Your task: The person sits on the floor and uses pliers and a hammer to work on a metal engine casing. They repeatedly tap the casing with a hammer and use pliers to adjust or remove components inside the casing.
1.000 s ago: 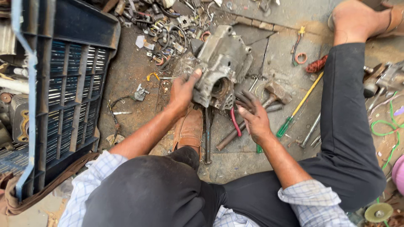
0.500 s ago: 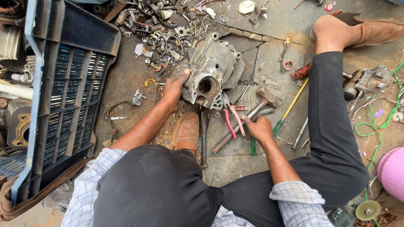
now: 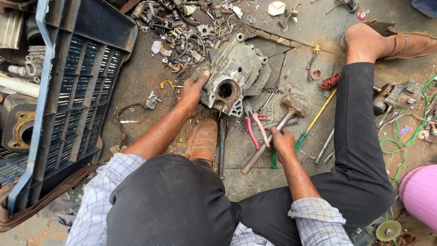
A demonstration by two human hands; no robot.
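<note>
- Casing (image 3: 234,73): grey cast-metal engine part, dirty, with a round bore facing up near its lower edge and bolt lugs round the rim. It sits on the concrete floor (image 3: 136,77), in front of the person's knees.
- Left hand (image 3: 193,91) grips the casing's left edge, thumb on top, fingers wrapped under the side. Clenched on it.
- Right hand (image 3: 282,141) is closed round the metal shaft of a hammer (image 3: 273,136), about mid-shaft. The head lies up and right, just right of the casing's lower corner, not touching it as far as I can tell. The shaft's free end points down-left toward the person's lap.
- Pliers (image 3: 254,130) with red handles lie just below the casing, between it and the right hand.
- Screwdriver (image 3: 314,120), yellow shaft with a green grip, lies just right of the hammer head, slanting.
- Room: tight. Scrap clutter (image 3: 182,27) of springs, nuts and wire crowds the casing's top-left. A blue crate (image 3: 68,91) walls off the left side, well apart from the casing. The right leg (image 3: 359,136) in dark trousers bounds the right side. A brown shoe (image 3: 202,141) sits just below the casing.
- Some bare floor between crate and left forearm, and a patch below the pliers.
- More tools and green wire (image 3: 400,141) lie beyond the right leg.
</note>
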